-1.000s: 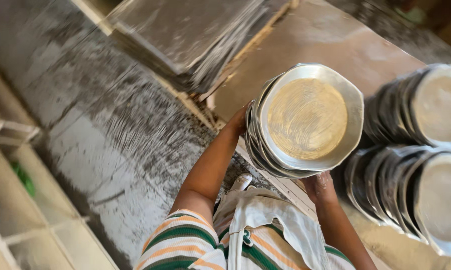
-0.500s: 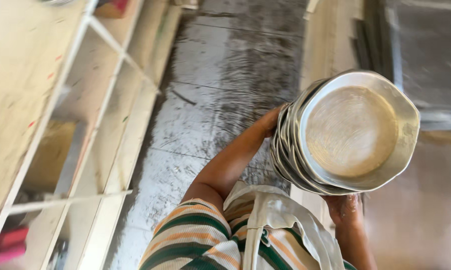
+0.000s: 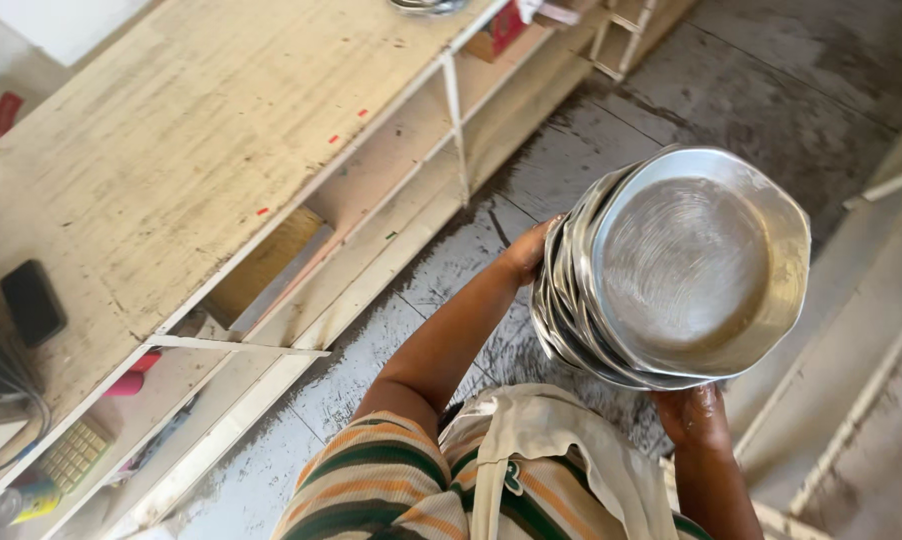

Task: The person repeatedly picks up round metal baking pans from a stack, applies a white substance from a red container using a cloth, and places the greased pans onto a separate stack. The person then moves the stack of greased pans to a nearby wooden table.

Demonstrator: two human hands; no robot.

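Wet grey floor (image 3: 671, 80), wooden counter (image 3: 191, 150) at 10 o'clock | stack of metal plates (image 3: 671, 270) carried, not set down | left hand (image 3: 526, 255) grip clamped on stack's side, right hand (image 3: 693, 415) beneath.

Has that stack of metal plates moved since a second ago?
Yes. The stack of metal plates, held between the left hand and right hand, was carried away from the other plate stacks and now sits beside the wooden table.
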